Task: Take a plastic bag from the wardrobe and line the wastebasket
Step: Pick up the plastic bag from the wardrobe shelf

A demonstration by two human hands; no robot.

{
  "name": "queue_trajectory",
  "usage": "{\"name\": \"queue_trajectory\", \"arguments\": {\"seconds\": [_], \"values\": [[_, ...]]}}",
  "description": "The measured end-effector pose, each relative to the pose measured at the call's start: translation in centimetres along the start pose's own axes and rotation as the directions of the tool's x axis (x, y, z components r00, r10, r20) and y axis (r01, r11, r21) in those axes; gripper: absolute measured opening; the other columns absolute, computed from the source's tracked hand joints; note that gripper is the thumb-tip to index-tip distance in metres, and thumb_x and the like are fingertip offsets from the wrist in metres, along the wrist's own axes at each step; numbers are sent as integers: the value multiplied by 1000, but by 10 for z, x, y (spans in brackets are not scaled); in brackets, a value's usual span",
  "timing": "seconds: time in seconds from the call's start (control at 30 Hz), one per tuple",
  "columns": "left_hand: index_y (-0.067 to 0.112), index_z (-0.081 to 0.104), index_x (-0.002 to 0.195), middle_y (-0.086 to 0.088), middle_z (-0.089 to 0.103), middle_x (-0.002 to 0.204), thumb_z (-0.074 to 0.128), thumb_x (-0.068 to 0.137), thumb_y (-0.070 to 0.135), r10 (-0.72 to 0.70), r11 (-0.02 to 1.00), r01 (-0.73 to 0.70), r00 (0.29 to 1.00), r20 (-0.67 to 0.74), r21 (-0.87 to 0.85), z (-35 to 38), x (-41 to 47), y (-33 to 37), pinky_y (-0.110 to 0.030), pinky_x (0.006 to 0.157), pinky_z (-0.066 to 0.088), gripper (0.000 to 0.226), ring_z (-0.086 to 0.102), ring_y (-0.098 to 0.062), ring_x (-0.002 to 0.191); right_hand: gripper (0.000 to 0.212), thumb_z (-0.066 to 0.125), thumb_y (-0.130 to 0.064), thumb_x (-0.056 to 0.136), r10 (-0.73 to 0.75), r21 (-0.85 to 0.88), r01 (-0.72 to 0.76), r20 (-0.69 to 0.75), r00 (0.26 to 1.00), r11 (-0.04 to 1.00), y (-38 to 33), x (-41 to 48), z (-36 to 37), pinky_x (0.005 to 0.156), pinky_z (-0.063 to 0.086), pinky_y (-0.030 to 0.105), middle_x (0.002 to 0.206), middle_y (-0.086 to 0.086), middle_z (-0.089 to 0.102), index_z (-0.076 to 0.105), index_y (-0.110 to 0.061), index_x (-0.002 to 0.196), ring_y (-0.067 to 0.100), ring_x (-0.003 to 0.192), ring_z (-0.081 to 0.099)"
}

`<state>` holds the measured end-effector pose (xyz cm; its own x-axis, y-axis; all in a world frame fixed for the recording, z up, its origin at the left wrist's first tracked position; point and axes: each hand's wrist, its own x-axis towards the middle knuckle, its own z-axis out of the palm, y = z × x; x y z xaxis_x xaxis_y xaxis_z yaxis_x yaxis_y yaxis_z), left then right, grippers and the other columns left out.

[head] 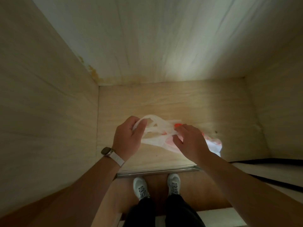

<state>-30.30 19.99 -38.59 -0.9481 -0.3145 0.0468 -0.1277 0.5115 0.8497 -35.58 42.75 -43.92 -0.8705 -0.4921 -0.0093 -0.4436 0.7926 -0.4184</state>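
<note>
A thin white plastic bag [157,136] with red-orange print hangs crumpled between my hands, above the floor of the open wardrobe [164,102]. My left hand [127,136], with a watch on its wrist, pinches one handle loop of the bag at the upper left. My right hand [190,141] grips the bag's other side, fingers curled into the plastic. Part of the bag trails out to the right behind my right hand. No wastebasket is in view.
The wardrobe is a pale wooden box with side walls left [49,104] and right [275,112] and a back panel. A metal sliding-door track [155,171] runs along its front edge. My two shoes [141,187] stand on the brown floor just outside.
</note>
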Motion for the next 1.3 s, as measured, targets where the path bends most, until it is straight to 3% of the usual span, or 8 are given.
{"name": "queue_trajectory", "arguments": {"seconds": [0.13,0.27,0.4,0.5,0.73,1.03,1.13,1.3], "values": [[21,62,74,6,56,60,56,95,29,-22,1000,23,999,27,-21,-27,-1,34,-13,50,35,24,54,-6,59,46,43,-35,87,32,12,-32,-23,999,999,-13,-12,-31,73,55,38,91,7,72,68,-10,117,31,78,67],[12,72,99,0,67,84,55,97,18,96,975,-116,989,110,192,-53,-1,54,-20,65,39,19,58,-11,76,40,38,-33,84,81,-7,-81,-82,993,997,-25,-27,-58,66,52,34,78,5,68,70,-10,91,29,69,64],[11,69,113,-1,62,89,55,95,13,140,945,-192,969,203,263,-67,-8,65,-34,77,49,23,62,-19,82,40,39,-36,84,94,-16,-96,-91,991,995,-31,-44,-68,67,51,32,80,3,69,70,-12,87,27,72,66],[9,70,108,0,58,87,56,94,11,158,924,-223,962,221,310,-63,-3,66,-29,73,38,20,55,-18,83,43,42,-44,89,98,25,-97,-39,994,995,-36,-45,-64,79,52,34,96,3,70,70,-15,101,26,88,66],[21,56,83,6,55,80,54,94,10,189,953,-217,971,143,212,-58,-21,99,-12,64,32,16,51,-10,75,80,54,-61,91,42,98,-54,115,993,994,-57,-58,-59,118,24,32,160,-2,28,24,-24,154,17,146,26],[28,56,84,8,60,80,48,91,25,171,977,-172,985,17,126,-65,-53,158,-25,70,47,12,59,-9,77,96,51,-72,83,-134,285,96,117,984,954,-66,-40,-76,123,20,40,165,-6,6,6,-31,157,16,151,9],[36,54,84,8,59,80,47,91,35,217,962,-202,974,-63,185,-69,-71,179,-15,69,41,9,57,-6,78,97,39,-78,75,-239,344,184,122,963,921,-68,-35,-90,121,26,42,164,-4,15,14,-29,156,17,150,16],[33,55,87,15,58,81,46,92,39,231,937,-161,951,-205,311,-71,-109,206,-10,71,38,12,56,0,79,87,64,-56,87,-405,441,322,107,908,838,-77,-35,-113,121,24,34,163,-7,17,17,-28,155,13,148,19]]}}
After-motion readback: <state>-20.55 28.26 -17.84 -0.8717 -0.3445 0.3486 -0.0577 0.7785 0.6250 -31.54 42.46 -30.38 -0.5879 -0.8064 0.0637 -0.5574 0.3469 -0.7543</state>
